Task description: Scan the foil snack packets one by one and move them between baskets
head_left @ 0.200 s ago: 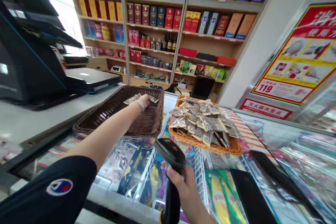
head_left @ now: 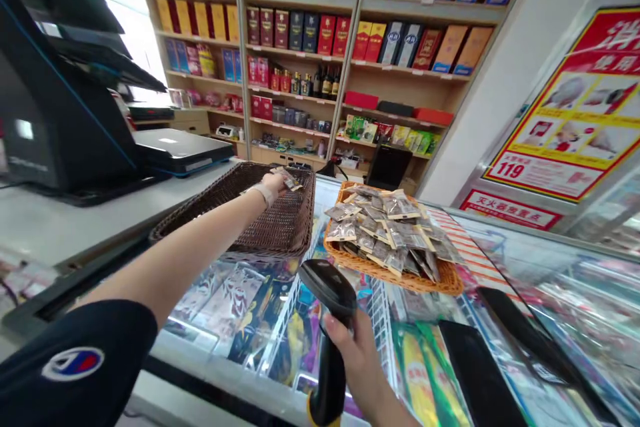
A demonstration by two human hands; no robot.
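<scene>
My left hand [head_left: 275,185] reaches over the dark brown wicker basket [head_left: 298,230], its fingers closed on a small clear packet [head_left: 291,180] with brown contents. The wrist and fingers partly hide whatever lies beneath. Wrapped round the handle of a black barcode scanner [head_left: 329,360] is my right hand [head_left: 363,363], low in front of me over the glass counter. To the right of the brown basket, an orange wicker basket [head_left: 454,281] holds a heap of similar packets [head_left: 383,230].
A dark phone-like slab [head_left: 475,370] and a long black object [head_left: 530,333] lie on the glass counter at right. At left stand a black checkout machine [head_left: 55,120] and a flat silver-topped device [head_left: 180,147]. Shelves of boxes [head_left: 300,33] line the back.
My left hand has lifted slightly and shifted a little left within the brown basket, with the packet at its fingers. My right hand still grips the scanner. The view has shifted slightly.
</scene>
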